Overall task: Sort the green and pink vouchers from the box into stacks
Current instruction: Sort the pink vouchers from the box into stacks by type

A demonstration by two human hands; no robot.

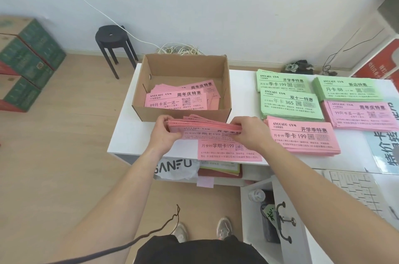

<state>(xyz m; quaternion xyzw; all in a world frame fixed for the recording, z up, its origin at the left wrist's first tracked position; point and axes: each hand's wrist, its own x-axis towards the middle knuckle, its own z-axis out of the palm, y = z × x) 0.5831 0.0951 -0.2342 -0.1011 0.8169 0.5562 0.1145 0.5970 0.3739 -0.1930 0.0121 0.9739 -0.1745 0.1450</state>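
Note:
A cardboard box point(138, 89) stands on the white table point(123, 130) and holds loose pink vouchers point(179, 97). In front of the box I hold a bundle of pink vouchers point(205, 128) by both ends: my left hand point(164, 134) grips the left end, my right hand point(248, 132) grips the right end. The bundle hovers just over a pink stack point(226, 151) at the table's front edge. To the right lie sorted stacks: three green ones point(282, 83) point(290, 104) point(347, 90) and two pink ones point(302, 137) point(360, 114).
A black stool point(114, 43) and a coil of white cable point(181, 50) sit behind the box. Green cartons point(26, 63) are piled on the floor at left. A white keyboard point(356, 190) lies at the right. Shelves under the table hold a bag and papers.

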